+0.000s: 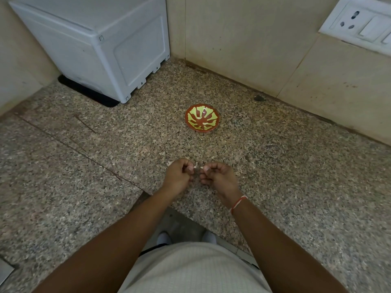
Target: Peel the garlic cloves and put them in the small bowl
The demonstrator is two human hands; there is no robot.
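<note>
- The left hand (179,173) and right hand (215,174) are working close together low over the worktop (84,176), fingers curled.
- Each is pinching a pale scrap, seemingly a clove (195,166) and its skin; which hand has which is too small to tell.
- The bowl (202,117) is sitting well beyond the hands, near the wall, and is looking empty.
- Judging by that, no peeled clove is in it yet, so peeling is only getting under way.
- Pale flakes are lying on the worktop beside the hands.
</note>
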